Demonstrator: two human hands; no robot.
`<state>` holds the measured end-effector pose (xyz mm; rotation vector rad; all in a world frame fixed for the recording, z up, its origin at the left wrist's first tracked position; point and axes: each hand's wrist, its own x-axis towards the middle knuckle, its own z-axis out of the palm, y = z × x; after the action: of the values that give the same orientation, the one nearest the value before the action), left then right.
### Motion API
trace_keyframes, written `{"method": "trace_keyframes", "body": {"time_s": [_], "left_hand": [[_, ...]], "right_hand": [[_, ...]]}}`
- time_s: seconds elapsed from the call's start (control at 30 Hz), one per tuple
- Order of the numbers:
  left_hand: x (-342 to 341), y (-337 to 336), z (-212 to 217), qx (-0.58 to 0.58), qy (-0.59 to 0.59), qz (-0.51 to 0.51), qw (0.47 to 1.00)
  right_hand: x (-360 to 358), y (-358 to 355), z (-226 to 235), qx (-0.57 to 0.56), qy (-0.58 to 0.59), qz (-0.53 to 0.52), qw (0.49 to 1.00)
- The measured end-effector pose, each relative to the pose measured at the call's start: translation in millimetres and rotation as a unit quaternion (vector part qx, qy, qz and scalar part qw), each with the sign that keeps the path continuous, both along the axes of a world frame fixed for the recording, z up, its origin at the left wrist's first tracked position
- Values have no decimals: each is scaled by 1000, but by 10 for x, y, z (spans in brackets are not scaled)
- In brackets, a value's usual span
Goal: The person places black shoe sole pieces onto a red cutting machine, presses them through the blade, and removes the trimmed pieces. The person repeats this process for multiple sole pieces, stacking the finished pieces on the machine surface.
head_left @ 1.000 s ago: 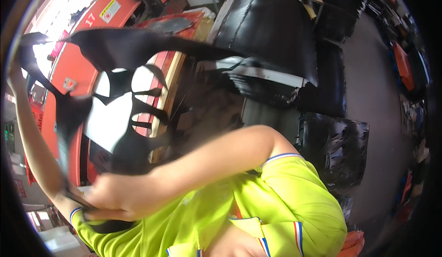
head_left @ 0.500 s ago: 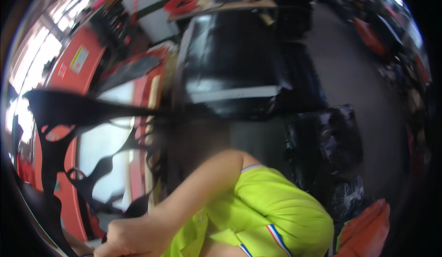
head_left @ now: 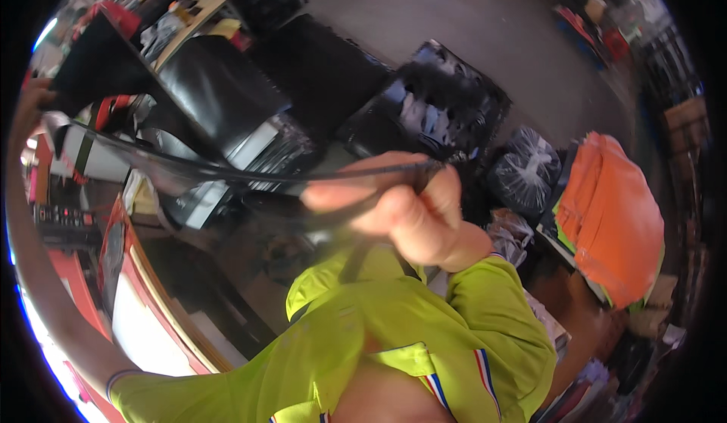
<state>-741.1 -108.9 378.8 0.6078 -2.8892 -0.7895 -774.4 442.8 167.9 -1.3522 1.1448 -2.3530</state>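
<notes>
So the right hand (head_left: 424, 222) has swung from lower left to mid-frame — fingers pinching the black sheet (head_left: 102, 71) — now strung across from upper left, where the left hand (head_left: 34, 99) grips it.

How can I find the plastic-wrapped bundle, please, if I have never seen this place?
Find the big orange pile at the picture's right. Just left of it, between it and the glossy black sheeting, sits the dark plastic-wrapped bundle. Pale creases radiate across its clear wrapping like a star, unlike the orange pile or the black sheeting.
</notes>
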Motion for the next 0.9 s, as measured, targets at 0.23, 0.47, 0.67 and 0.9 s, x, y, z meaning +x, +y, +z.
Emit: {"method": "trace_keyframes", "body": {"time_s": [0.23,0.47,0.67,0.9], "left_hand": [[-2466,652,-1829,416,2,-127,900],[-2675,1463,-3752,710,252,168,636],[-3821,1840,-2937,736,213,13,643],[-5656,2703,-2651,562,25,-52,825]], "right_hand": [[-603,1003,-365,281,98,-207,932],[-1131,1351,-795,329,144,-328,874],[-1672,1721,-350,187,94,-494,844],[-2832,2866,-465,458,-94,-658,590]]}}
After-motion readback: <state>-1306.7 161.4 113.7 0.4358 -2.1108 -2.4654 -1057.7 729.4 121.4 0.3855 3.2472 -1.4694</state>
